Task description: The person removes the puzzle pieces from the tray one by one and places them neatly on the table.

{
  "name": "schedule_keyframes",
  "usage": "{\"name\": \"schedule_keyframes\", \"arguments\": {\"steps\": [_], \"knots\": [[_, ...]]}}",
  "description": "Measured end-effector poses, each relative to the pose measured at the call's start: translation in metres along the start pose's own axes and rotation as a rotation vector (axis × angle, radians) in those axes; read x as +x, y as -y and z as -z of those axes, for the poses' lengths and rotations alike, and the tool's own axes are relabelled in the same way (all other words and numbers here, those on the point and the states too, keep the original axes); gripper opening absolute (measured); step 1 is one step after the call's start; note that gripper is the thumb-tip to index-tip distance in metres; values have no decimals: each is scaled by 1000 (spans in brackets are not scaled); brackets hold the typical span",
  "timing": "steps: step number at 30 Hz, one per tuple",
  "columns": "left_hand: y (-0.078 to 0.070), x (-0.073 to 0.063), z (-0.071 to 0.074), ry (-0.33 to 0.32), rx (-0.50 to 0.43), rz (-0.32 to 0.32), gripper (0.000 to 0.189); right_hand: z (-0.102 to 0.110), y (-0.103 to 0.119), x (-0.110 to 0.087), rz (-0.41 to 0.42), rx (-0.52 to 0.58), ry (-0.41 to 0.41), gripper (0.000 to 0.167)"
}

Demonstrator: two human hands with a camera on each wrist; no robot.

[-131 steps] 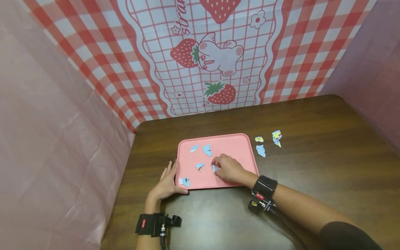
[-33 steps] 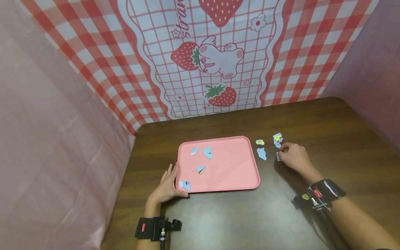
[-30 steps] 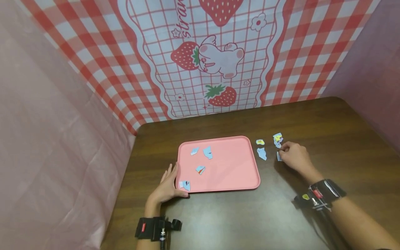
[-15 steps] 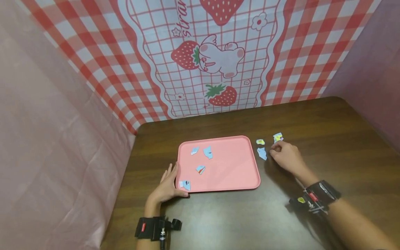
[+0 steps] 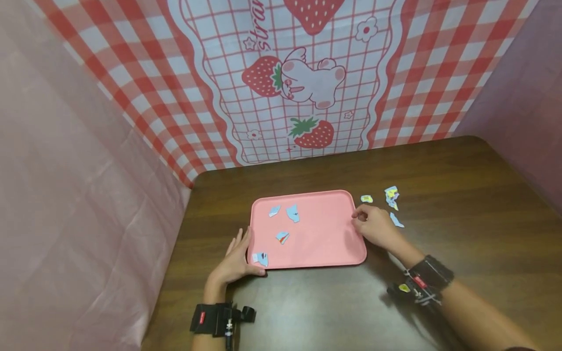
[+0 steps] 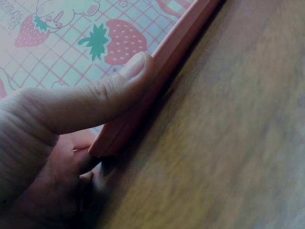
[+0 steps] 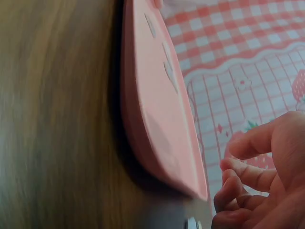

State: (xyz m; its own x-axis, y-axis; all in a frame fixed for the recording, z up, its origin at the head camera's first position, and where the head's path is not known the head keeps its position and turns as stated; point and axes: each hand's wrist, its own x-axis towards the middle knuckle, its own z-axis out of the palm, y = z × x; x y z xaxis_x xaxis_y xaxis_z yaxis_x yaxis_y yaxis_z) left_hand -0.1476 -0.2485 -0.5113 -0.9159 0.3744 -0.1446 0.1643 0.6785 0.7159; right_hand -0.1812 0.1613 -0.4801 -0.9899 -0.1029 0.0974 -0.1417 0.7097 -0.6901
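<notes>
The tray (image 5: 320, 239) is pink, the tabletop (image 5: 307, 307) brown wood-grain, the piece (image 5: 391, 193) right of centre blue, yellow and purple, the upper cloth (image 5: 421, 53) red-and-white checked.

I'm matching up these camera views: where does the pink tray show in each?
Head: pink tray, below and slightly right of centre.
Left wrist: its edge slants from top, right of centre, toward lower left.
Right wrist: it runs down the middle from the top.
Shared landmark: strawberry-print cloth.

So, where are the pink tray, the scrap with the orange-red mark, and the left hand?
Pink tray (image 5: 322, 229): head view, on bare floor right of its centre.
Scrap with the orange-red mark (image 5: 282, 237): head view, middle of its face.
Left hand (image 5: 233, 263): head view, on its back.
</notes>
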Motion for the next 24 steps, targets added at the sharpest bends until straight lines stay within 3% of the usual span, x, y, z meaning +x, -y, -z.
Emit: {"name": "schedule_keyframes", "arguments": {"steps": [12,24], "knots": [[1,1,2,6,15,-15,136,-38,30,-1,122,36,71,4],[1,0,2,1,-14,3,134,-74,62,1,124,42,176,5]]}}
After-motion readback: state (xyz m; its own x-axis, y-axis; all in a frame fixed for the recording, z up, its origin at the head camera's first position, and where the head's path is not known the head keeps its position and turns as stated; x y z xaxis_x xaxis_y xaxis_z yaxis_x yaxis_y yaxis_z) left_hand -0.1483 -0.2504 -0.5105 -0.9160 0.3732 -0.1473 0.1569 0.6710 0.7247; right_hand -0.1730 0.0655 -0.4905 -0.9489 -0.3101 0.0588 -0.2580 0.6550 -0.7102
